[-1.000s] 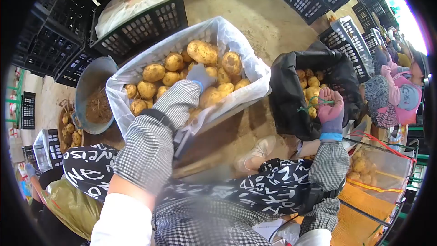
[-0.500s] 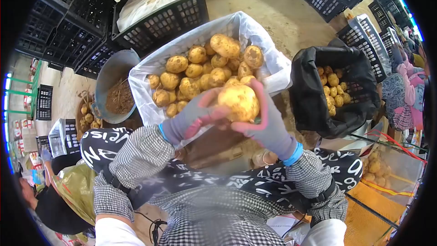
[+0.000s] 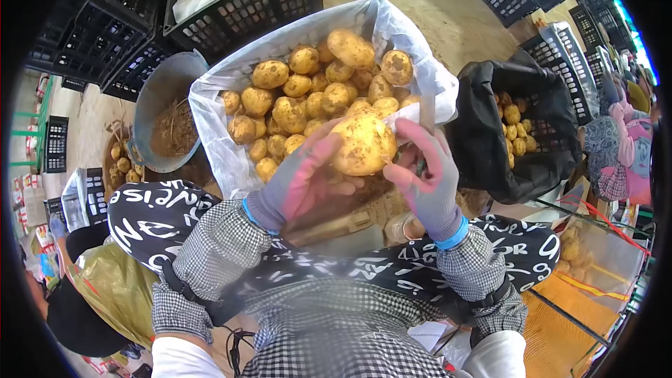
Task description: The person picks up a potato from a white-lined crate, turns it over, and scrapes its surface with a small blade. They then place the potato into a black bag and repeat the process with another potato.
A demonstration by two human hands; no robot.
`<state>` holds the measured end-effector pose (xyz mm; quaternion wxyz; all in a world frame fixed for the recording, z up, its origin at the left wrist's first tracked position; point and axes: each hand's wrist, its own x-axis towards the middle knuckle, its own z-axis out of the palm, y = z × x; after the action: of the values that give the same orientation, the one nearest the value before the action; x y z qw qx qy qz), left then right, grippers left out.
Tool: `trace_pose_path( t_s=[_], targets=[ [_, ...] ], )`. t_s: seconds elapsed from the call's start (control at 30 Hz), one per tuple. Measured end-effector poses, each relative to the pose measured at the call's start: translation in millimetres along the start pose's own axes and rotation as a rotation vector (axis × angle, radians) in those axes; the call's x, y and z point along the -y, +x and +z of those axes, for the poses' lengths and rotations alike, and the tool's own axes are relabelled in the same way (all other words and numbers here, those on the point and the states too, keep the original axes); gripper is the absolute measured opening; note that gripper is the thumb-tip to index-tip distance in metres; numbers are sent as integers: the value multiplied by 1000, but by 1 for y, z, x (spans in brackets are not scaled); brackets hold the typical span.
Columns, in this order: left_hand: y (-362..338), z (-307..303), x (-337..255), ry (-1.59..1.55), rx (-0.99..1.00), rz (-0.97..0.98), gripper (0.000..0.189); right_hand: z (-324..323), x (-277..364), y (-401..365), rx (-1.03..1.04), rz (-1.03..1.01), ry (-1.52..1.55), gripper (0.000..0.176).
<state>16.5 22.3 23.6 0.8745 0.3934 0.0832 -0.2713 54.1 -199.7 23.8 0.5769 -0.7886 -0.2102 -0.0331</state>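
My left hand, in a grey glove with pink fingers, is closed around the left side of a large yellow potato with brown soil patches. My right hand, gloved alike, has its thumb and fingertips at the potato's lower right edge. Its fingers are curled on what looks like a small knife, whose flat blade points away from me; a bit of green shows in the palm. Beyond both hands stands a crate lined with white sheeting, heaped with soil-marked potatoes.
At right is a black-lined crate with smaller potatoes. A grey tub with soil and dry stems stands left. Black crates are stacked behind. Other people are at far right and lower left.
My right hand has moved slightly away from the potato, and its grip there has loosened. The potato now rests in my left hand, turned somewhat. The view has shifted slightly.
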Motion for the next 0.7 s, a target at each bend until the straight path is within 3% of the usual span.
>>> trace_pose_path(
  t_s=[0.1,0.17,0.23,0.37,0.47,0.53,0.57,0.67,0.7],
  targets=[
    [-2,3,0,5,-30,-4,60,-1,-1,-5,14,-6,-64,20],
    [-1,7,3,-8,-68,-3,60,1,3,-9,17,146,55,15],
    [1,9,4,-25,-106,15,61,0,1,-8,37,158,51,17],
    [1,13,2,-65,-100,5,63,11,10,4,8,-8,-185,43],
    [0,20,1,-78,-104,-21,64,18,7,2,80,38,-168,57],
    [0,20,1,-96,-115,-47,65,14,1,0,135,168,-102,50],
    [-2,20,2,-63,-103,-39,65,15,-15,-2,22,357,283,35],
    [-2,20,1,6,-85,-8,64,2,-12,5,-39,423,417,28],
    [-1,20,1,1,-94,10,64,3,-13,5,-110,408,331,26]
  ],
)
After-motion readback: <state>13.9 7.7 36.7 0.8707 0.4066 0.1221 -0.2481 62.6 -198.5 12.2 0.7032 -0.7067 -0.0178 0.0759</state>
